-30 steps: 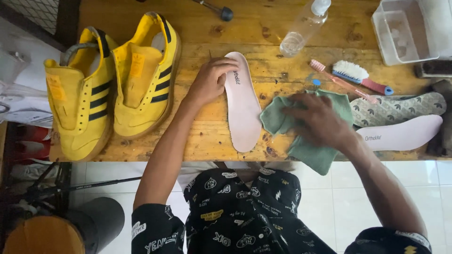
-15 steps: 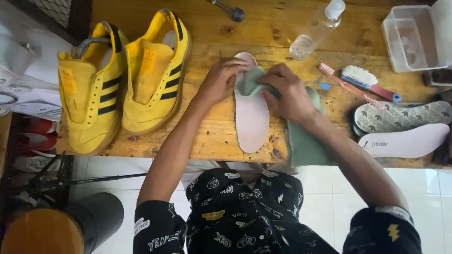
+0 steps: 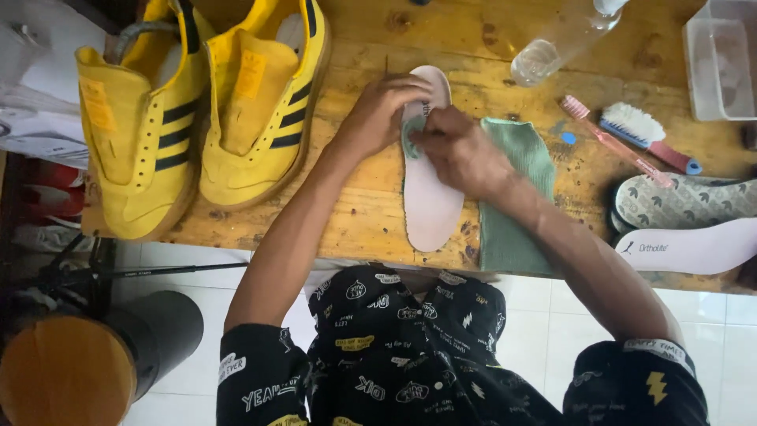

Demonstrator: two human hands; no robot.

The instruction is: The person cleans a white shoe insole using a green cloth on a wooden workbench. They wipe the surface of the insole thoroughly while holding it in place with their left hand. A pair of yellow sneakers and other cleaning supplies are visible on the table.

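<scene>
A pale pink insole (image 3: 432, 203) lies lengthwise on the wooden table (image 3: 355, 221), its heel end at the near edge. My left hand (image 3: 382, 110) presses down on the insole's far end. My right hand (image 3: 457, 150) holds a green cloth (image 3: 516, 197) against the insole's upper part; most of the cloth trails to the right of the insole under my forearm. Two yellow sneakers with black stripes (image 3: 142, 134) (image 3: 260, 102) stand to the left of my hands.
A clear plastic bottle (image 3: 552, 47) lies at the back. A pink toothbrush (image 3: 615, 142) and a white-bristled brush (image 3: 646, 134) lie to the right, with two more insoles (image 3: 686, 225) beyond them. A clear plastic tub (image 3: 721, 63) sits at the far right corner.
My right hand brought the cloth from the right of the insole onto its far end and has slid it down toward the middle. My left hand stayed on the insole's far end.
</scene>
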